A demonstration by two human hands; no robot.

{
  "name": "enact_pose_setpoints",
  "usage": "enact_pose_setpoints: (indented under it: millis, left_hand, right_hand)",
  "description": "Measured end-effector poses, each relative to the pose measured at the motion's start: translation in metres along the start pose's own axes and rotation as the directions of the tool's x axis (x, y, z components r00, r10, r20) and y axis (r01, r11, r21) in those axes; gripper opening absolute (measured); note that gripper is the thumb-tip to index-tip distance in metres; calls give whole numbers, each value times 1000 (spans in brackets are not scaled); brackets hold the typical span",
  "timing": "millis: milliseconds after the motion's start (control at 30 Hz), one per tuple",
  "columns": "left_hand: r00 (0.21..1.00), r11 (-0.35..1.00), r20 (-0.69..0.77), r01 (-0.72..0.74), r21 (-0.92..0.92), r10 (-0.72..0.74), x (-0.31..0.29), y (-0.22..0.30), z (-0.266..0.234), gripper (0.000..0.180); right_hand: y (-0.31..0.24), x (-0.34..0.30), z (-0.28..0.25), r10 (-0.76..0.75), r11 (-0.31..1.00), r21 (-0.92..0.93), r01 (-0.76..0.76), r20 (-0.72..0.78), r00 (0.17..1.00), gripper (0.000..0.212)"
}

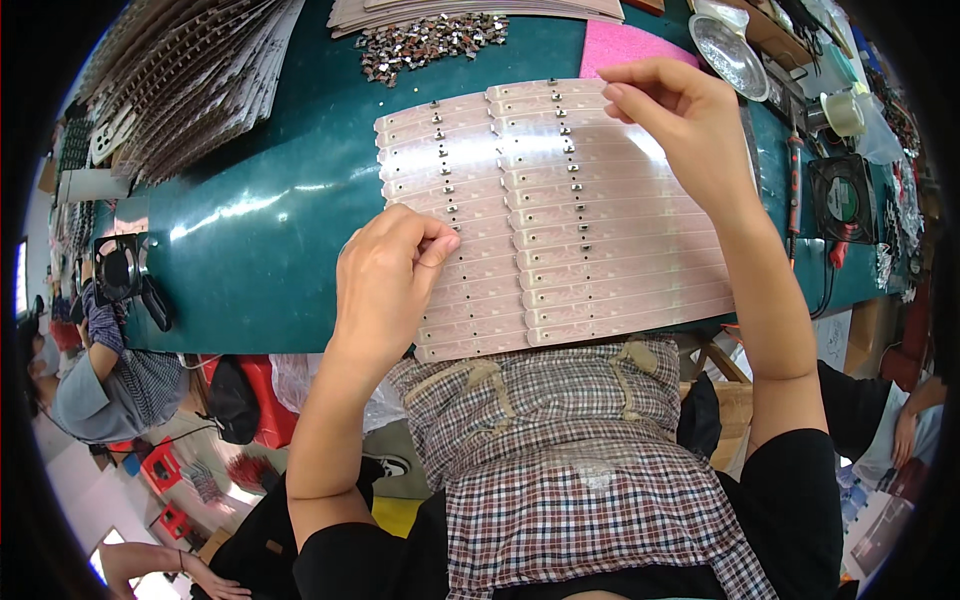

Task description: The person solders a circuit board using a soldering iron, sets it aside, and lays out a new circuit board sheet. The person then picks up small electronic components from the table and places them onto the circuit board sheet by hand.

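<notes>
A pale pink panel of long, narrow strips [640,240] lies on the green table in front of me. Small dark metal pieces [574,168] sit on it in two columns, on the upper strips; lower strips show only small dark holes. My left hand [385,275] is over the panel's left part, thumb and forefinger pinched at the lower end of the left column. Above the panel's upper right, my right hand [690,125] is raised with thumb and forefinger drawn together. Whatever either pinch holds is too small or hidden to make out.
A heap of small metal pieces [430,45] lies beyond the panel, beside a pink foam sheet [630,48]. Stacked panels [190,80] stand far left. A metal dish [728,55], a soldering iron [794,185] and a small fan [842,200] are at right. Other people sit nearby.
</notes>
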State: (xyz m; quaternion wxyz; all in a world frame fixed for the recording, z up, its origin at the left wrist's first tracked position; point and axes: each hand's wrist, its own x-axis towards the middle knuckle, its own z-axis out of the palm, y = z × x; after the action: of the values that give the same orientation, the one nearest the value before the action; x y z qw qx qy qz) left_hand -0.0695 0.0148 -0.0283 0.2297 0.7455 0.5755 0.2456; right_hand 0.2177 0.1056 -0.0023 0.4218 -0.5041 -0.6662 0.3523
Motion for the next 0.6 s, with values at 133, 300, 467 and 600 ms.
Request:
enact_pose_setpoints:
  millis: [133,300,467,600]
  left_hand:
    - [1000,1000,-8,24,1,-24,-1,2,1,13]
    - [999,999,-32,-18,47,20,-1,1,3,13]
    - [995,991,-60,-73,110,80,-2,0,5,13]
    - [982,974,-76,-157,162,171,-2,-3,5,13]
  right_hand:
    - [-1,-14,-5,29,999,45,-30,17,999,19]
    - [-6,-28,-7,66,995,78,-66,12,998,20]
    - [-10,-42,-10,27,998,64,-30,46,999,17]
    - [-13,-59,-10,92,995,21,-95,114,989,14]
